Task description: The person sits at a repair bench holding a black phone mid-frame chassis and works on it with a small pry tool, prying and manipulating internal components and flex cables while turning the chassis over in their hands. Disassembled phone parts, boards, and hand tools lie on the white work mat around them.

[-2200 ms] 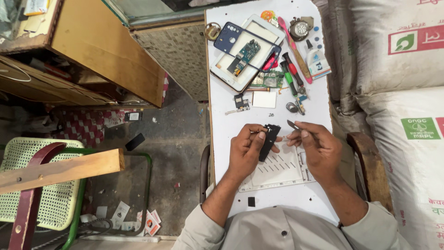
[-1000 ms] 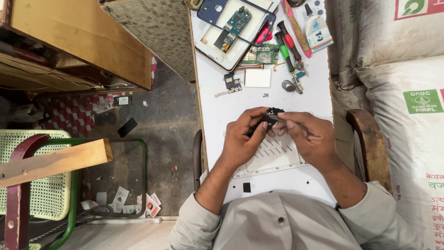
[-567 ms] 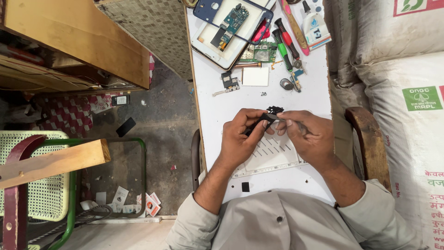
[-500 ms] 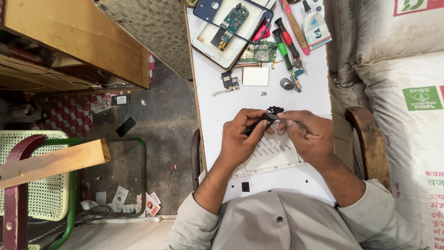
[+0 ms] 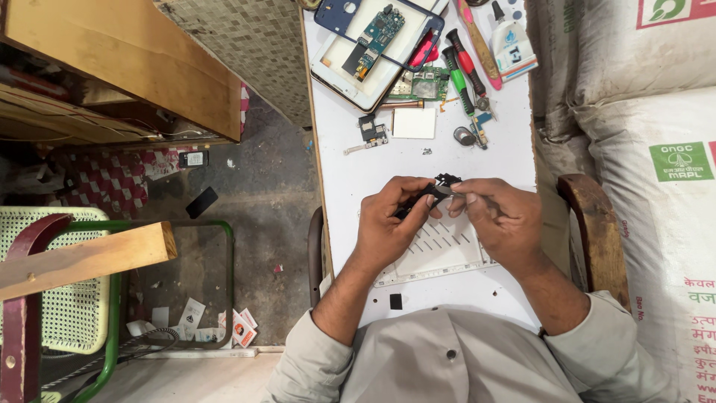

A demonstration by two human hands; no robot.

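Note:
My left hand (image 5: 388, 220) grips a small black plastic part (image 5: 429, 195) above the white table (image 5: 492, 160). My right hand (image 5: 500, 213) pinches the far end of the same black part with its fingertips; any tool in it is hidden. Both hands hover over a white slotted panel (image 5: 440, 250) lying flat on the table. The part's middle is covered by my fingers.
At the table's far end lie a white tray with a blue phone frame (image 5: 350, 19) and a circuit board (image 5: 377, 30), screwdrivers (image 5: 462, 71), a glue bottle (image 5: 511, 45), a white square piece (image 5: 414, 123) and small parts. Sacks (image 5: 656, 149) stand right; a wooden cabinet (image 5: 127, 60) and a green chair (image 5: 52, 283) left.
My hands came together on the black part, lifted slightly and shifted toward the table's middle. The view slid so the far tray sits nearer the frame's top.

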